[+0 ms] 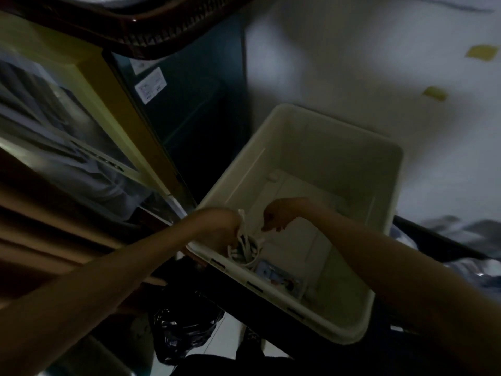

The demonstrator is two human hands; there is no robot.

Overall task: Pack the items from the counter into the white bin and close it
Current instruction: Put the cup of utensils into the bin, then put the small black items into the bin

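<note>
My left hand (217,229) grips a white cable bundle (245,249) just inside the white bin's (306,123) near-left rim, my right hand (279,215) pinches its loop, far half free.

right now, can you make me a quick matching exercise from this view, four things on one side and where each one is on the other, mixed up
Things:
1. white cord bundle
2. small printed packet
3. black plastic bag
4. yellow paper scraps

Places:
A. on the pale surface beyond the white bin
B. on the floor below the bin's near corner
C. held by the left hand over the bin's near corner
D. lying on the bin's floor by its near wall

Pairs: 1-C, 2-D, 3-B, 4-A
</note>
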